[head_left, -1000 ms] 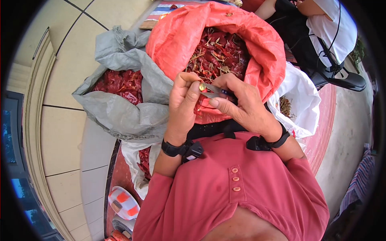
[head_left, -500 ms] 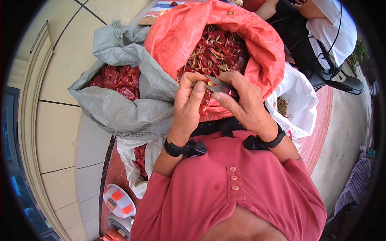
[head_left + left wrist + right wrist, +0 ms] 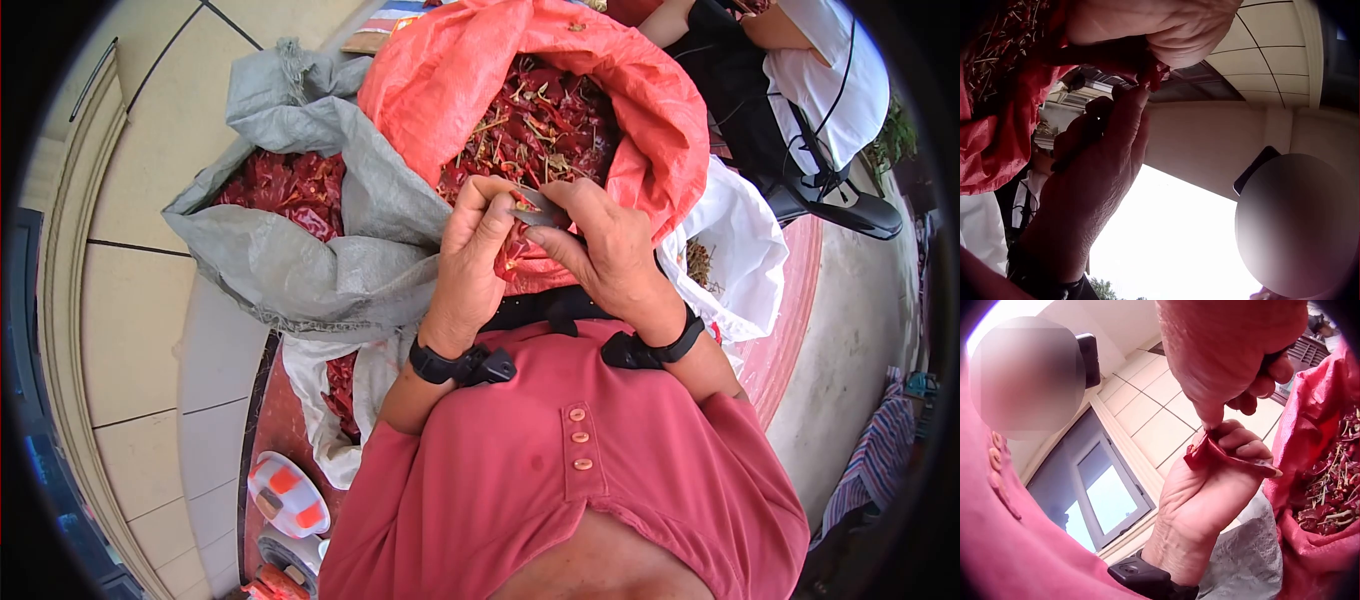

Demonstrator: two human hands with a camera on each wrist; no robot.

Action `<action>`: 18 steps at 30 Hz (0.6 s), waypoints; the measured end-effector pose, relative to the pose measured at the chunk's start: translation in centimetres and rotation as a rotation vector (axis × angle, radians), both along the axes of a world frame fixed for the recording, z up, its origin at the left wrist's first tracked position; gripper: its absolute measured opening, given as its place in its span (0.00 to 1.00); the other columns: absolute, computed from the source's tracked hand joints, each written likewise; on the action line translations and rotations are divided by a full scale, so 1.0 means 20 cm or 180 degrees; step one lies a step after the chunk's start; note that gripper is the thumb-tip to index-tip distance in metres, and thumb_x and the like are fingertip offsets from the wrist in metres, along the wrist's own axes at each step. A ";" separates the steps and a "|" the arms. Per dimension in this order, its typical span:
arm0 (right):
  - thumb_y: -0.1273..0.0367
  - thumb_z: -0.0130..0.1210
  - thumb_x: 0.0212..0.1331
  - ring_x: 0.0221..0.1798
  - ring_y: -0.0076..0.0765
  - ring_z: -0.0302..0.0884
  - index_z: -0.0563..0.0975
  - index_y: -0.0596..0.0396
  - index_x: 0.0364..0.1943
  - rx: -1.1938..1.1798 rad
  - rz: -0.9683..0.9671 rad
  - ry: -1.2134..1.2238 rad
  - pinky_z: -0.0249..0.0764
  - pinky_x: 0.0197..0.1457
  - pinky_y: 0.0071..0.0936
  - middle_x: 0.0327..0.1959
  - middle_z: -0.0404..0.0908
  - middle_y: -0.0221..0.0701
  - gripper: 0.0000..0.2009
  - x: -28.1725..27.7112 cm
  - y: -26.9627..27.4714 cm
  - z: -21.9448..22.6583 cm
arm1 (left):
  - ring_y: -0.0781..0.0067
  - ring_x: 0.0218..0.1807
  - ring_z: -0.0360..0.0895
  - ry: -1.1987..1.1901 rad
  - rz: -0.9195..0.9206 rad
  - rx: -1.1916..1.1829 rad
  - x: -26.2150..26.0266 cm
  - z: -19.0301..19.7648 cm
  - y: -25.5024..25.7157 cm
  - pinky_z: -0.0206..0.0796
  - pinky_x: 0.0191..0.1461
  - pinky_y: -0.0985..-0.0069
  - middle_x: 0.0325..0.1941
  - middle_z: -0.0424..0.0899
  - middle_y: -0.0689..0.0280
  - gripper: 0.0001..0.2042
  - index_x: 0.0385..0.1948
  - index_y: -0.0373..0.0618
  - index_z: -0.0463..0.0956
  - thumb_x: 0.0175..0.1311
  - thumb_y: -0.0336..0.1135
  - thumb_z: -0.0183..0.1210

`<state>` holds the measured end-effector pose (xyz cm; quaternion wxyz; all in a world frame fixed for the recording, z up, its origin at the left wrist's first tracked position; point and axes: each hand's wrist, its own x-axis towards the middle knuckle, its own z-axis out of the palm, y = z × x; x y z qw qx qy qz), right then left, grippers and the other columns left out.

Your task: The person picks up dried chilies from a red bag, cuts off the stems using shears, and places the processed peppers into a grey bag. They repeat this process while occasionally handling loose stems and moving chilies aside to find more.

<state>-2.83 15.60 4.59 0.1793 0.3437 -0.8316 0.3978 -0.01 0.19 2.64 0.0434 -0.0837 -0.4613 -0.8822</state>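
A dried red chilli (image 3: 510,250) is pinched in the left hand (image 3: 470,255), its cut end up between thumb and forefinger. The right hand (image 3: 615,250) grips scissors, whose metal blades (image 3: 545,208) lie at the chilli's top; the handles are hidden in its fingers. In the right wrist view the chilli (image 3: 1216,455) lies split across the left hand (image 3: 1210,494), with the right hand (image 3: 1229,356) touching its edge. Both hands are over the near rim of a red sack (image 3: 660,90) holding chillies and stems (image 3: 550,120).
A grey sack (image 3: 300,265) of red chillies stands at the left, with a white sack (image 3: 310,400) below it. Another white sack (image 3: 745,250) with stems is at the right. A patterned bowl (image 3: 300,510) sits lower left. Another person (image 3: 840,80) is at the upper right.
The chilli's top has turned in the left fingers, and its yellowish end shows less. The scissor blades have moved closer together around it. The head view has shifted slightly.
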 end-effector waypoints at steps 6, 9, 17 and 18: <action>0.65 0.62 0.54 0.29 0.41 0.78 0.74 0.54 0.39 -0.0293 -0.0011 -0.0297 0.72 0.27 0.32 0.31 0.77 0.34 0.13 0.00 -0.01 -0.04 | 0.89 0.39 0.69 -0.0245 0.0014 -0.0037 0.01 -0.02 -0.01 0.63 0.43 0.88 0.38 0.74 0.73 0.05 0.42 0.45 0.68 0.72 0.34 0.49; 0.65 0.62 0.55 0.30 0.41 0.78 0.74 0.54 0.39 -0.0326 -0.0032 -0.0349 0.72 0.28 0.32 0.31 0.77 0.35 0.12 0.00 -0.01 -0.05 | 0.90 0.36 0.68 -0.0323 0.0028 -0.0214 0.01 -0.04 -0.01 0.63 0.39 0.89 0.36 0.74 0.74 0.04 0.42 0.45 0.69 0.71 0.33 0.50; 0.65 0.55 0.63 0.26 0.30 0.74 0.73 0.55 0.38 -0.1134 0.0507 -0.1425 0.67 0.25 0.25 0.29 0.77 0.33 0.08 0.00 -0.02 -0.10 | 0.90 0.35 0.67 -0.0473 -0.0147 -0.0057 0.01 -0.05 -0.03 0.61 0.40 0.88 0.36 0.74 0.74 0.06 0.41 0.44 0.70 0.71 0.34 0.51; 0.65 0.54 0.65 0.23 0.25 0.71 0.73 0.55 0.38 -0.1606 0.0780 -0.2090 0.64 0.23 0.23 0.28 0.77 0.31 0.08 0.01 -0.03 -0.10 | 0.90 0.35 0.67 -0.0495 -0.0219 0.0086 0.01 -0.03 -0.03 0.61 0.41 0.88 0.36 0.73 0.74 0.06 0.42 0.44 0.70 0.71 0.34 0.51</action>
